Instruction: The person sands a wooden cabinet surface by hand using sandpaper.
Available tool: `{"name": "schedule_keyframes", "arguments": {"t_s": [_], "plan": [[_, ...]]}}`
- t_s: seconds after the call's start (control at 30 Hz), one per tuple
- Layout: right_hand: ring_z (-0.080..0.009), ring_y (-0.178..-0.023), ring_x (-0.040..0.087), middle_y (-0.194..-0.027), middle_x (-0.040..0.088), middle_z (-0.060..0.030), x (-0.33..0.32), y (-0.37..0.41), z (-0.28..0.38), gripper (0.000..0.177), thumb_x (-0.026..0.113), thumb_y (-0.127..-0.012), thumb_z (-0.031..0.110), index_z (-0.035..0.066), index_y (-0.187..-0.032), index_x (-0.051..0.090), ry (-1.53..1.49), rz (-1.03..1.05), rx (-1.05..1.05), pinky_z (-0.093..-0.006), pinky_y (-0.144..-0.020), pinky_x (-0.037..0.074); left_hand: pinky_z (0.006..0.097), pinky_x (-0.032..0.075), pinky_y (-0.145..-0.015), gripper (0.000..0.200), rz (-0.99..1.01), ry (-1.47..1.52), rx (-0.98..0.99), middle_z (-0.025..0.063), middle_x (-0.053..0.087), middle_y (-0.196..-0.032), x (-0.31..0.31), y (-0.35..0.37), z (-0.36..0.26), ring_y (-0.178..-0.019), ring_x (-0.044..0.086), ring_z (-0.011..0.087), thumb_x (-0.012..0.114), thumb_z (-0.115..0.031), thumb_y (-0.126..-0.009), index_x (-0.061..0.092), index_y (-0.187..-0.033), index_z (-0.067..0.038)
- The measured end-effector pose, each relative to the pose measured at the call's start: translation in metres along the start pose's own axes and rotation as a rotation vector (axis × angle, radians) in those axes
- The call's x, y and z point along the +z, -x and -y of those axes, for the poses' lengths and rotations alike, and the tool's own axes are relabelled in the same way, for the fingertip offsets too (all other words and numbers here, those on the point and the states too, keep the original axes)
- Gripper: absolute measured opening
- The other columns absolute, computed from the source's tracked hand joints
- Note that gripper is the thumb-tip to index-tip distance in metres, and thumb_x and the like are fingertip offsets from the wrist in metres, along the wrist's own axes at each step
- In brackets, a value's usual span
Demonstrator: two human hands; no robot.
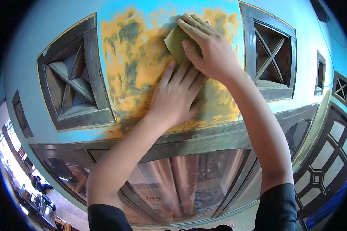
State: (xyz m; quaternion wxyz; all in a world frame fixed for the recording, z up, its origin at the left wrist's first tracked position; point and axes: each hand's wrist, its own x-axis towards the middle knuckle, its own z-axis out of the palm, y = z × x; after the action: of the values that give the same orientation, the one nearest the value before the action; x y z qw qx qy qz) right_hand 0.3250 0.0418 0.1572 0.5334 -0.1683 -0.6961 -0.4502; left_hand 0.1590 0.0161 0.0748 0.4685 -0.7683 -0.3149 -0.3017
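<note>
A greenish, flat sheet (177,47) lies against the upper part of the yellow patch (148,63), a little right of the patch's middle. The right hand (216,48) is the nearer one, laid directly over the sheet. Its grip is spread, with long fingers reaching over the top and the thumb along the face; it looks pressed on rather than pinching. Much of the sheet is covered, so its long axis is hard to tell, but the bared part sticks out left of the thumb and runs down towards the other hand.

The left hand (177,94) is just below, over the middle of the patch, its grip flat with fingers slightly parted and pointing up. The fingertips come to the sheet's lower end; whether they touch it I cannot tell.

Around the patch the wall (79,134) is light blue. A left wooden opening (68,81) with crossed bars stands left of the patch, and a right wooden opening (273,58) stands right of it. Below the patch runs a dark wooden rail (204,138), then glass with pinkish curtains (177,177) showing. I can make out no container near the patch.
</note>
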Motion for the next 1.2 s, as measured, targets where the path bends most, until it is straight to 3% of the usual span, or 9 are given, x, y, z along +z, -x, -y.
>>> {"name": "schedule_keyframes", "arguments": {"t_s": [0.33,0.47,0.5,0.6,0.63,0.73,0.87,1.1,1.2], "plan": [[-0.0352,-0.154,0.029,-0.165,0.033,-0.0185,0.029,-0.029,-0.017,0.065,0.042,-0.105,0.04,0.007,-0.16,0.034,0.515,-0.031,-0.036,-0.0517,-0.126,0.02,0.0583,0.02,-0.125,0.063,-0.295,-0.247,-0.098,0.0091,0.035,-0.166,-0.035,0.005,0.117,-0.155,0.029,0.0341,0.054,-0.043,-0.1,0.043,-0.157,-0.017],[-0.0312,-0.16,0.011,-0.172,0.016,-0.0157,-0.005,-0.077,-0.025,0.072,0.033,-0.107,0.045,0.005,-0.165,0.018,0.359,0.102,0.43,-0.0517,-0.129,0.004,0.0563,0.014,-0.127,0.059,-0.427,-0.347,-0.116,0.0085,0.03,-0.169,-0.034,-0.037,0.16,-0.157,0.023,0.033,0.042,-0.04,-0.107,0.035,-0.162,-0.019],[-0.0308,-0.16,0.01,-0.173,0.015,-0.0156,-0.001,-0.08,-0.029,0.072,0.034,-0.107,0.044,0.004,-0.165,0.017,0.358,0.067,0.471,-0.0514,-0.129,0.003,0.0477,0.006,-0.131,0.057,-0.226,-0.37,-0.352,0.0111,0.02,-0.172,-0.058,-0.047,0.131,-0.159,0.014,0.0303,0.034,-0.033,-0.111,0.027,-0.163,-0.009],[-0.031,-0.16,0.008,-0.173,0.011,-0.0159,0.035,-0.037,-0.015,0.074,0.032,-0.107,0.046,0.006,-0.166,0.013,0.563,0.035,-0.01,-0.0546,-0.129,0.003,0.0472,0.009,-0.131,0.061,-0.217,-0.344,-0.362,0.0125,0.02,-0.172,-0.073,-0.056,0.133,-0.159,0.014,0.0309,0.036,-0.034,-0.11,0.026,-0.162,-0.004],[-0.0323,-0.16,0.006,-0.173,0.008,-0.0152,0.021,-0.028,0.023,0.075,0.03,-0.107,0.049,0.006,-0.166,0.011,0.541,0.281,0.047,-0.0566,-0.128,0.004,0.0474,0.01,-0.131,0.061,-0.216,-0.338,-0.329,0.0121,0.02,-0.172,-0.073,-0.059,0.147,-0.159,0.014,0.0311,0.036,-0.035,-0.11,0.026,-0.163,-0.007],[-0.0319,-0.16,0.006,-0.173,0.01,-0.0137,0.008,-0.014,0.014,0.071,0.029,-0.108,0.048,0.011,-0.166,0.016,0.396,0.338,-0.093,-0.0576,-0.128,0.004,0.0477,0.011,-0.131,0.061,-0.235,-0.357,-0.305,0.0115,0.021,-0.171,-0.078,-0.063,0.157,-0.159,0.015,0.0314,0.037,-0.036,-0.11,0.027,-0.163,-0.008],[-0.0307,-0.16,0.005,-0.173,0.01,-0.0151,-0.02,-0.079,-0.036,0.067,0.026,-0.11,0.047,0.01,-0.165,0.018,0.445,0.266,0.508,-0.0548,-0.129,0.002,0.0478,0.01,-0.131,0.059,-0.251,-0.332,-0.338,0.0108,0.024,-0.171,-0.077,-0.063,0.151,-0.159,0.017,0.0307,0.037,-0.035,-0.11,0.028,-0.163,-0.009],[-0.0344,-0.16,0.009,-0.171,0.015,-0.0187,0.054,-0.034,0.034,0.068,0.034,-0.108,0.047,0.013,-0.165,0.021,0.354,0.112,-0.088,-0.0569,-0.128,0.003,0.0469,0.01,-0.13,0.059,-0.341,-0.209,-0.273,0.0119,0.031,-0.168,-0.073,-0.061,0.171,-0.158,0.02,0.0296,0.024,-0.041,-0.113,0.037,-0.159,-0.008],[-0.031,-0.16,0.009,-0.172,0.015,-0.0134,0.024,-0.051,0.005,0.064,0.032,-0.109,0.044,0.017,-0.165,0.022,0.408,0.186,0.091,-0.0578,-0.128,0.002,0.0469,0.01,-0.13,0.058,-0.354,-0.221,-0.258,0.0118,0.03,-0.168,-0.07,-0.06,0.174,-0.158,0.019,0.0299,0.025,-0.041,-0.113,0.036,-0.16,-0.008]]}}
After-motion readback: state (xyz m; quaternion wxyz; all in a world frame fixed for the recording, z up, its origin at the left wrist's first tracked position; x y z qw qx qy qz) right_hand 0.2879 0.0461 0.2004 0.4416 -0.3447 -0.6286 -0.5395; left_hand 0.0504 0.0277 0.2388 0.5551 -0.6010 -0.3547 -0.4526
